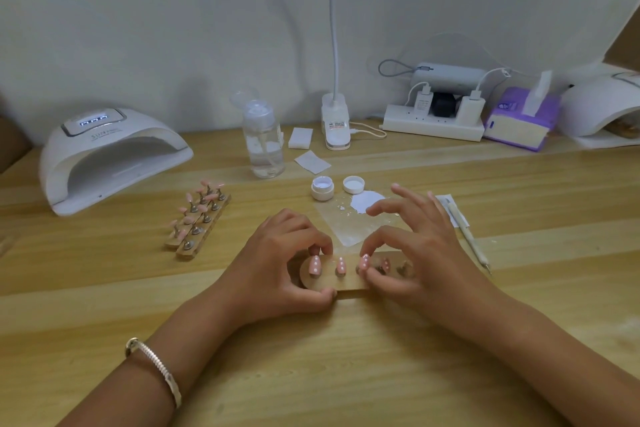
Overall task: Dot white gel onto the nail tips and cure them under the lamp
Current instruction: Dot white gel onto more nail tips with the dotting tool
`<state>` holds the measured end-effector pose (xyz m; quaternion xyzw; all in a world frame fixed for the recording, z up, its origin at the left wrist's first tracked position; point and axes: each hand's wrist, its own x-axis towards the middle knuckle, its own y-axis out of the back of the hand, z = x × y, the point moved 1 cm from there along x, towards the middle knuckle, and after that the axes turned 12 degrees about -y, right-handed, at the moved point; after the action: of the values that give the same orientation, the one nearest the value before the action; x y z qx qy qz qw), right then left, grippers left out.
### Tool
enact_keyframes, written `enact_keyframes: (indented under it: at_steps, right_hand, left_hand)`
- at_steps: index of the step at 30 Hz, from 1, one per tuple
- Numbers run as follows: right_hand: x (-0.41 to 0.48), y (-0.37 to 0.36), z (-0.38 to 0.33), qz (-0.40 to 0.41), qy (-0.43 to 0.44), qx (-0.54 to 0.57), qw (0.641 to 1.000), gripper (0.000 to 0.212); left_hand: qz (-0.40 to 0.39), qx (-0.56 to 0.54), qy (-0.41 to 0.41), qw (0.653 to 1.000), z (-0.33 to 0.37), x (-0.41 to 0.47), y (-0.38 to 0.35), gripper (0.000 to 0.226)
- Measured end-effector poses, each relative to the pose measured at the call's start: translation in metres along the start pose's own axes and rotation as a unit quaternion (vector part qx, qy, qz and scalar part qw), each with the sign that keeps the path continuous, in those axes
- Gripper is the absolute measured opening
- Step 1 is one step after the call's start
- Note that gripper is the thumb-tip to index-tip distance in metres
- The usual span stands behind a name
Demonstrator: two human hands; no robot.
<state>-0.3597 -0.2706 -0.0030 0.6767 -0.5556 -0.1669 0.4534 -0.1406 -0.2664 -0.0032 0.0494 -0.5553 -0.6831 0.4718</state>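
Observation:
A wooden nail-tip holder [348,282] lies on the table in front of me, carrying several pink nail tips with white dots [341,265]. My left hand [287,267] grips the holder's left end, thumb at its front edge and fingers curled over the back. My right hand [415,250] pinches one pink tip [363,262] near the middle between thumb and index finger, and its other fingers are spread. The open white gel jar [322,187] and its lid [353,184] stand behind, next to a palette sheet [353,222] with a white gel blob. The white curing lamp [107,156] sits at the far left.
Two more wooden holders with pink tips [199,218] lie left of my hands. A dotting pen [467,232] lies to the right. Behind stand a clear pump bottle [263,142], wipes [311,161], a clip lamp [335,125], a power strip [433,121], a purple tissue pack [519,121] and a second lamp [602,107].

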Motion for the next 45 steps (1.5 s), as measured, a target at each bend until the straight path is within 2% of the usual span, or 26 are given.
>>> enact_keyframes:
  at_steps: [11, 15, 17, 22, 24, 27, 29, 32, 34, 41, 45]
  right_hand:
    - [0.002, -0.001, -0.001, -0.016, 0.015, -0.023, 0.999, 0.009]
    - [-0.004, 0.01, 0.011, -0.058, 0.022, -0.032, 0.998, 0.02]
    - [-0.004, 0.013, 0.014, -0.041, 0.038, -0.042, 0.998, 0.013]
    - [0.0, 0.009, 0.013, 0.026, 0.066, -0.095, 0.993, 0.014]
    - [0.0, 0.008, 0.014, 0.036, 0.061, -0.091, 0.993, 0.014]
    - [-0.001, 0.004, 0.015, 0.057, 0.056, -0.074, 0.994, 0.005]
    - [-0.002, 0.001, 0.016, 0.07, 0.056, -0.074, 0.993, 0.016]
    - [-0.002, -0.002, 0.016, 0.084, 0.05, -0.067, 0.993, 0.008]
    - [-0.002, -0.004, 0.016, 0.094, 0.047, -0.07, 0.992, 0.01]
    - [-0.004, 0.0, 0.019, 0.075, 0.018, -0.03, 0.997, 0.021]
    - [-0.004, -0.001, 0.019, 0.054, 0.011, -0.008, 0.998, 0.006]
  left_hand:
    - [-0.003, -0.001, 0.0, 1.0, -0.001, 0.0, -0.001, 0.038]
    - [-0.004, -0.007, 0.002, 1.0, -0.001, -0.001, -0.001, 0.037]
    - [-0.005, -0.007, 0.004, 1.0, -0.002, 0.0, -0.001, 0.037]
    - [-0.004, -0.006, 0.002, 1.0, -0.002, -0.001, -0.001, 0.037]
    - [-0.004, -0.004, 0.002, 1.0, -0.003, -0.001, -0.001, 0.037]
    - [-0.009, -0.004, 0.0, 1.0, -0.004, -0.001, -0.001, 0.038]
    - [-0.01, -0.006, 0.0, 1.0, -0.005, -0.002, -0.001, 0.038]
    - [-0.012, -0.004, 0.0, 1.0, -0.005, -0.002, -0.001, 0.04]
    - [-0.014, -0.003, 0.001, 1.0, -0.004, -0.002, -0.001, 0.041]
    - [-0.019, -0.007, 0.01, 1.0, -0.004, -0.001, 0.0, 0.042]
    - [-0.012, -0.002, 0.002, 1.0, -0.003, -0.001, -0.001, 0.041]
